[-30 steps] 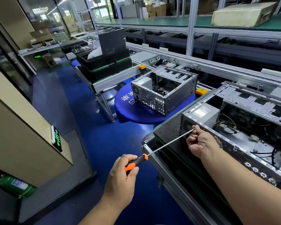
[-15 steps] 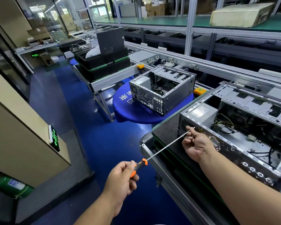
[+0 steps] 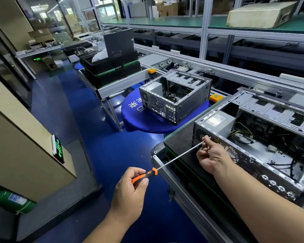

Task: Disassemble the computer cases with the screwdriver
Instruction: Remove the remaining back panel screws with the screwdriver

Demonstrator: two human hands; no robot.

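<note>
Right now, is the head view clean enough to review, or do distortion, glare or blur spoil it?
Head view: wide-angle bending curves the conveyor rail and shelves; window glare washes out the far background; the hands, screwdriver and near computer case are sharp and evenly lit.

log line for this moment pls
left hand grips screwdriver handle | right hand pinches shaft tip | at near computer case rear

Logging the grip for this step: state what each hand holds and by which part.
Both hold the screwdriver. The left hand grips its orange-and-black handle; the right hand pinches the metal shaft near the tip with its fingers, against the near computer case.
</note>
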